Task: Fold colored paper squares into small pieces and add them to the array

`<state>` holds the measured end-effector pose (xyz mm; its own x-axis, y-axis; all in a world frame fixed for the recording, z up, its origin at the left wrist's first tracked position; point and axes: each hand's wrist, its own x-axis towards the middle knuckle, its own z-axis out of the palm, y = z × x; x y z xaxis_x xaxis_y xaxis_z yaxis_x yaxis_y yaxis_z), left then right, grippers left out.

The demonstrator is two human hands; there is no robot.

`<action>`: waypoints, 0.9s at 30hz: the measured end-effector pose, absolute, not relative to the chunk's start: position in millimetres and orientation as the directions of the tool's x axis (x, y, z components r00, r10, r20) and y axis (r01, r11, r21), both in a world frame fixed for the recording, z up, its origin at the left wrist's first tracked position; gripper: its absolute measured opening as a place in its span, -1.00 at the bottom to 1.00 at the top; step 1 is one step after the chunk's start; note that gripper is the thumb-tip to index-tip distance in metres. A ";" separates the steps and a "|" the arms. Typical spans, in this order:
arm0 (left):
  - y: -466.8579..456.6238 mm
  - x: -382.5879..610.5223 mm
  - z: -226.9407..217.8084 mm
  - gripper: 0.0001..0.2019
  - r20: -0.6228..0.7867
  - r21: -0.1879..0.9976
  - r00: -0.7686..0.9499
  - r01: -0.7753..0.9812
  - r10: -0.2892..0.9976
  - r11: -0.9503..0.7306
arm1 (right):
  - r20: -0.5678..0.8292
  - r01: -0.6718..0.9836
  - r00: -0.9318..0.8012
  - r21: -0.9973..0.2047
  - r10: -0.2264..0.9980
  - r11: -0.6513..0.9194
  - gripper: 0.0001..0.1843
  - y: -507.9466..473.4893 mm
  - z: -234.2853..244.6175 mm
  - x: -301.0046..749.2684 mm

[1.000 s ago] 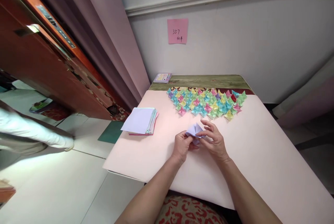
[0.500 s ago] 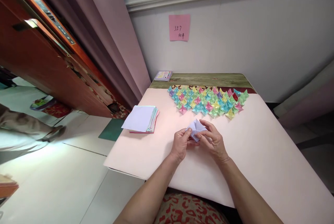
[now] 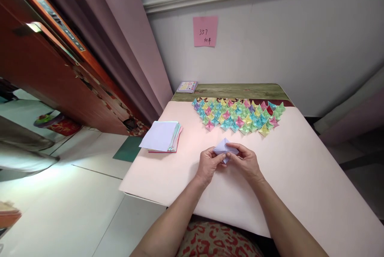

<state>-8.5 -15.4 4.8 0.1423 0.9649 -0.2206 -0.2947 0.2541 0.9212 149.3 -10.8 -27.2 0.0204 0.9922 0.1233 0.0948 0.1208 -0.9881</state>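
Note:
A folded lavender origami paper [image 3: 222, 145] is held between both hands above the table's near half. My left hand [image 3: 209, 165] grips its left side, thumb on the lower front and fingers beneath. On the other side, my right hand [image 3: 246, 162] pinches it with the thumb near the left thumb and the index finger lying along the upper right. Parts of the paper's underside are hidden by the fingers. Beyond the hands stand rows of small folded paper pieces [image 3: 239, 121] in yellow, green, blue and pink.
A stack of square paper [image 3: 159, 136], lavender on top, lies left on the pale table [image 3: 288, 193]. A small pack [image 3: 187, 86] sits at the back left corner. A pink note [image 3: 205, 31] hangs on the wall. At far left, a person's trouser leg [image 3: 27, 157] shows by the door.
My right index finger has come down onto the paper, and the left thumb has slid lower toward the right thumb. The paper looks flatter and wider. At left, the person's leg has shifted.

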 end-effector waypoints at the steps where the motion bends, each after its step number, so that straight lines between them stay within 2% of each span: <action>1: -15.7 -9.1 4.7 -0.65 -0.225 0.924 0.140 -0.283 0.964 0.257 | 0.129 0.095 0.003 -0.987 0.992 0.128 -0.56 -10.4 -26.9 150.2; 4: -15.6 -10.7 4.3 -0.71 -0.228 0.932 0.130 -0.259 0.965 0.255 | 0.165 0.098 -0.042 -0.981 0.985 0.168 -0.56 -9.3 -25.4 152.1; 7: -14.2 -11.4 4.4 -0.74 -0.172 0.949 0.117 -0.248 0.978 0.196 | 0.173 0.122 -0.065 -0.976 0.983 0.180 -0.59 -8.4 -24.7 152.5; 10: -13.6 -11.4 6.2 -0.69 -0.126 0.957 0.077 -0.254 0.989 0.142 | 0.198 0.179 -0.066 -0.962 0.978 0.206 -0.65 -7.4 -25.3 152.0; 14: -13.3 -12.8 6.6 -0.50 -0.080 0.977 0.043 -0.194 0.996 0.087 | 0.223 0.223 -0.057 -0.947 0.973 0.230 -0.73 -7.0 -26.3 151.7; 16: -11.8 -14.4 4.2 -0.56 -0.073 0.988 0.049 -0.135 0.996 0.079 | 0.177 0.207 -0.079 -0.960 0.981 0.190 -0.74 -7.6 -26.3 151.8; 20: -6.6 -17.6 -2.4 -0.74 -0.115 0.990 0.043 -0.072 0.992 0.118 | 0.118 0.174 -0.087 -0.976 0.989 0.132 -0.73 -8.9 -25.1 152.2; 24: -4.3 -18.8 -5.6 -0.75 -0.218 0.961 0.105 -0.148 0.970 0.232 | 0.096 0.160 -0.087 -0.981 0.992 0.109 -0.71 -9.2 -23.3 152.2; 27: -5.5 -18.0 -7.3 -0.74 -0.264 0.947 0.172 -0.141 0.949 0.289 | 0.089 0.149 -0.078 -0.984 0.993 0.100 -0.71 -9.1 -23.0 151.6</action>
<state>-18.0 -5.5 -7.3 0.1716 0.9491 -0.2642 -0.1413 0.2891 0.9468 151.6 -9.1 -23.0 -0.0779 0.9930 0.0889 0.1493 0.0998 -0.9837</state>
